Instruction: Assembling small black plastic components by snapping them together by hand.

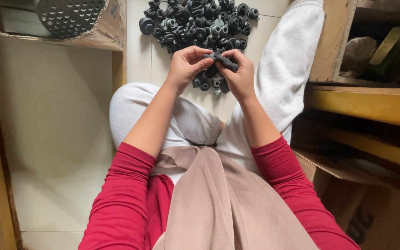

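You sit on the floor (52, 139) before a heap of black rubber parts (195, 23), trimming or sorting one, it seems. Your left hand (184, 67) and right hand (240, 74) pinch a dark rubber piece (221, 60) above the heap's near edge, its long axis running left to right, dipping rightward. Next needs a steady fingertip pull.

A cardboard box (99, 28) stands at the top left, and inside it lies a round black perforated disc (69, 15). The floor (52, 139) is of pale tiles. At the right there are yellow wooden shelves (366, 103) holding a crumpled bag (357, 54). Lower right stands an open brown carton (348, 180).
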